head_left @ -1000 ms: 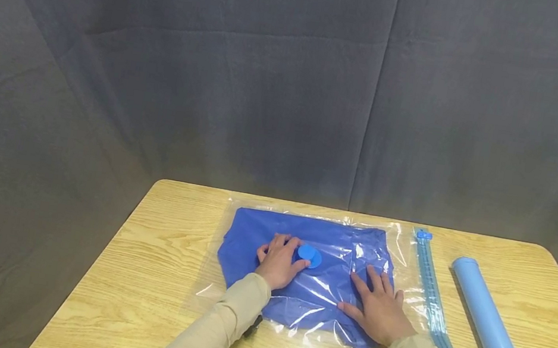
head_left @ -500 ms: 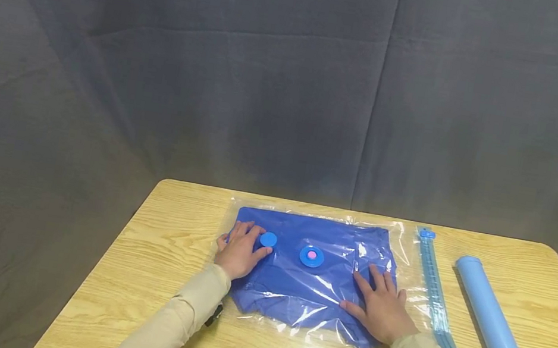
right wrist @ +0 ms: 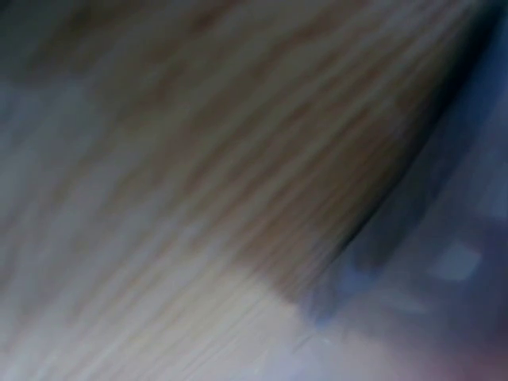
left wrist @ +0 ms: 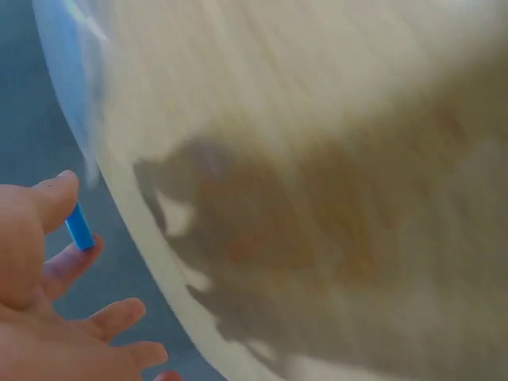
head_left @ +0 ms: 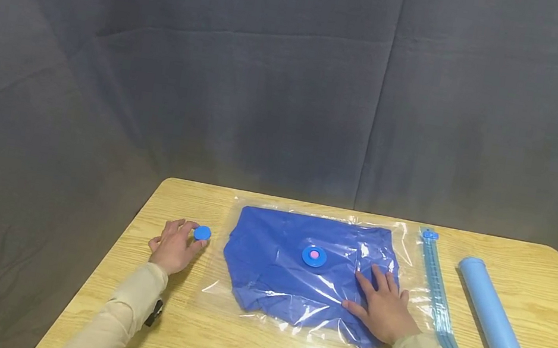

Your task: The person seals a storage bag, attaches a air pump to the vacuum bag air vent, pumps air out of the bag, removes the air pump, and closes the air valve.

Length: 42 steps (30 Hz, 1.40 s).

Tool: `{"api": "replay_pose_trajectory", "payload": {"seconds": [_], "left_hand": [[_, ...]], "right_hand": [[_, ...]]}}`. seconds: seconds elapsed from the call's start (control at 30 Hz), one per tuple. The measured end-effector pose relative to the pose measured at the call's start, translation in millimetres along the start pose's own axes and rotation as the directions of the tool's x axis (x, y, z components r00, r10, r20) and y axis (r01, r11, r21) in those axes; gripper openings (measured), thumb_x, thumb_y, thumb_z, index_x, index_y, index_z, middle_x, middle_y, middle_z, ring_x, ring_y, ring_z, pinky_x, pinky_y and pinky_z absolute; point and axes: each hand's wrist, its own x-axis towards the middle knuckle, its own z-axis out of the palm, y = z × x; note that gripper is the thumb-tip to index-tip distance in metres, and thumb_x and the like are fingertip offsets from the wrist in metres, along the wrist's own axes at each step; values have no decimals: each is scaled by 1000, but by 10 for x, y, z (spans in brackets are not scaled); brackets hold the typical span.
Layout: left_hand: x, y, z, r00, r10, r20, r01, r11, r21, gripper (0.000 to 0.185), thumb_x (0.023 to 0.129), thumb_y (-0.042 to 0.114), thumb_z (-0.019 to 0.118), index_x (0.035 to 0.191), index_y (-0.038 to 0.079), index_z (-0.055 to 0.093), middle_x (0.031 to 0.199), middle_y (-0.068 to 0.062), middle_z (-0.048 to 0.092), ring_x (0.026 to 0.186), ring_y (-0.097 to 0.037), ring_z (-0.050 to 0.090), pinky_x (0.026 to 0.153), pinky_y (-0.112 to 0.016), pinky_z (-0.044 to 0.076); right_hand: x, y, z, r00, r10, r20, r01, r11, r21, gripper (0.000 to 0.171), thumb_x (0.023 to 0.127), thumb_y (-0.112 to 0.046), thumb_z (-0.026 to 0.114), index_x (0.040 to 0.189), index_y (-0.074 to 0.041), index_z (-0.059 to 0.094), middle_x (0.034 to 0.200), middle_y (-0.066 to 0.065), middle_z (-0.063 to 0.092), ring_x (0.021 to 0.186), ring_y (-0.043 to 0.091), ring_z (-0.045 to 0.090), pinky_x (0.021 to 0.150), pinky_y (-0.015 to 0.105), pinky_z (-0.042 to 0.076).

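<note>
A clear vacuum storage bag [head_left: 411, 248] lies flat with folded blue cloth [head_left: 273, 245] inside. On its top is a round blue valve [head_left: 314, 257], uncapped, showing a pink centre. Left of the bag, above the table, my left hand [head_left: 174, 247] pinches a round blue valve cap [head_left: 202, 233] between thumb and finger. The left wrist view shows that cap [left wrist: 79, 228] edge-on, with the other fingers spread. My right hand [head_left: 382, 307] rests with spread fingers on the bag's right part. The right wrist view is blurred and shows no clear hand.
A light blue hand pump [head_left: 493, 314] lies at the right of the wooden table [head_left: 131, 296]. Along the bag's right end runs a teal zip strip [head_left: 436, 294] with a blue slider [head_left: 430, 234] near its far end. A grey curtain [head_left: 267, 106] hangs behind.
My left hand has lifted the cap off the valve and carried it left, past the bag's edge. The valve's pink centre has come into view. My right hand has stayed on the bag.
</note>
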Motion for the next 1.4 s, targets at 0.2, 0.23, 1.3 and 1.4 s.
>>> {"api": "replay_pose_trajectory", "payload": {"seconds": [0.2, 0.23, 1.3, 1.4], "left_hand": [[15, -303, -53, 997, -70, 36, 71, 997, -25, 49, 99, 35, 51, 139, 8, 42, 151, -26, 23, 141, -44, 15, 95, -66, 17], [17, -338, -54, 996, -79, 37, 80, 996, -27, 48, 99, 35, 51, 138, 8, 41, 151, -26, 23, 141, -45, 15, 95, -66, 17], [-25, -510, 20, 989, -141, 52, 142, 990, -2, 48, 99, 31, 50, 140, 8, 39, 154, -31, 11, 144, -47, 6, 97, -71, 16], [-22, -528, 21, 988, -144, 52, 144, 990, -5, 49, 98, 31, 50, 140, 8, 39, 154, -31, 11, 144, -47, 6, 97, -71, 16]], "right_hand": [[-6, 24, 16, 1000, 11, -2, -11, 1000, -1, 73, 88, -56, 58, 141, -6, 47, 150, 32, 29, 133, 62, 26, 94, 82, 25], [-6, 23, 13, 1000, 10, -4, -10, 1000, -1, 74, 88, -57, 58, 141, -6, 47, 150, 32, 29, 133, 61, 27, 94, 82, 25], [-13, -23, -17, 1000, 7, 4, -7, 1000, 5, 73, 89, -57, 57, 141, -6, 48, 150, 32, 30, 134, 61, 27, 96, 82, 23], [-4, -17, -10, 1000, 4, 3, -4, 1000, 1, 73, 89, -56, 57, 141, -6, 48, 150, 32, 31, 133, 61, 27, 95, 82, 24]]}}
